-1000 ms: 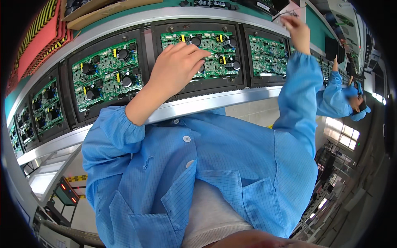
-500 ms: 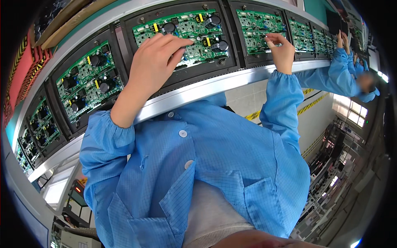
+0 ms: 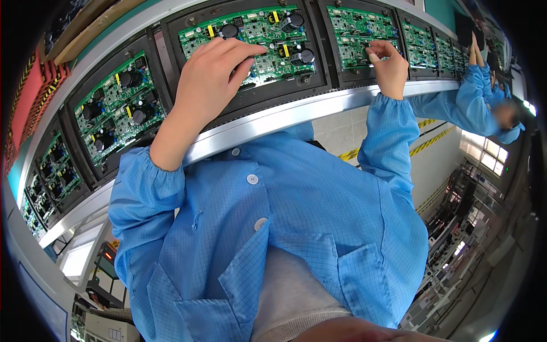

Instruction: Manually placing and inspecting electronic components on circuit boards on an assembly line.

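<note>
My left hand point(image 3: 212, 78) reaches over the middle green circuit board point(image 3: 250, 80). Its index finger stretches toward small parts on the board, and the thumb stands apart below; nothing shows between them. Whether the fingertip touches a part, I cannot tell. Beyond that fingertip stand a yellow-wrapped part and a black round capacitor point(image 3: 306, 56). My right hand point(image 3: 391, 69) is at the board to the right point(image 3: 356, 31). Its thumb and index finger curl together in a pinch close to the board's surface, by a dark part. What they hold, if anything, is too small to name.
Black carrier frames point(image 3: 165, 62) with boards run in a row along a line with a silver metal rail point(image 3: 273, 108) in front. Another populated board point(image 3: 122, 105) lies left. A co-worker's blue sleeve point(image 3: 473, 91) shows far right. Cardboard point(image 3: 94, 28) lies behind at upper left.
The boards and frames have shifted slightly up and left in the picture. Both hands stay over the same boards; the right fingers have drawn slightly closer around the spot they work on.
</note>
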`<state>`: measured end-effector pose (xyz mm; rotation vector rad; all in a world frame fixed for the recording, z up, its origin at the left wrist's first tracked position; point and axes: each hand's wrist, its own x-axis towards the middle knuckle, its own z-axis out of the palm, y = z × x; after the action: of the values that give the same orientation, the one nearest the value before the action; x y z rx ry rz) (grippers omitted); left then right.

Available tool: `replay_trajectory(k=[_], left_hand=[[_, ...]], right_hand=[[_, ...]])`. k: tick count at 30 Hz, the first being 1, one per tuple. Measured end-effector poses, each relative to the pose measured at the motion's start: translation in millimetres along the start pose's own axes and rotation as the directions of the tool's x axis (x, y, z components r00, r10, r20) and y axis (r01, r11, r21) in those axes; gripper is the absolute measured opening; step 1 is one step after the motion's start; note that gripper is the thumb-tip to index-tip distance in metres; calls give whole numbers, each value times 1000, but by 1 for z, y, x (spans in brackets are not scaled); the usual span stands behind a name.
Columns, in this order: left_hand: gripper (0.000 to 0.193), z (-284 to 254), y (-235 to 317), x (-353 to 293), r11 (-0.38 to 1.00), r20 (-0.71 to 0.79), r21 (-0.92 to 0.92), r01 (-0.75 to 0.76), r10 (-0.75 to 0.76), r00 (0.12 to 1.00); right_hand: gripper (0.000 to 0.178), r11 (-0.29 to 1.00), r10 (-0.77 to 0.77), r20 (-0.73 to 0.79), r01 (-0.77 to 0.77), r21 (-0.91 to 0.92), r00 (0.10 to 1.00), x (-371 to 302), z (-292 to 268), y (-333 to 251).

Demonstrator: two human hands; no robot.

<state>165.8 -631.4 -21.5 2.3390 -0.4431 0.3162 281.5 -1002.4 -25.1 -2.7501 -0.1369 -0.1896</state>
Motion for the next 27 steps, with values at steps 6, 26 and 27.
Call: replay_trajectory(k=[6, 26, 27], left_hand=[[18, 8, -5, 2, 997, -90, 11, -78, 78, 993], [19, 6, 3, 5, 999, -65, 19, -38, 39, 997], [19, 7, 2, 5, 999, -73, 17, -46, 47, 996]], right_hand=[[20, 1000, 21, -1, -21, 3, 1000, 1, 2, 2], [22, 996, -85, -44, 85, 16, 995, 37, -26, -1], [22, 988, -128, -85, 135, 77, 988, 53, -36, -7]])
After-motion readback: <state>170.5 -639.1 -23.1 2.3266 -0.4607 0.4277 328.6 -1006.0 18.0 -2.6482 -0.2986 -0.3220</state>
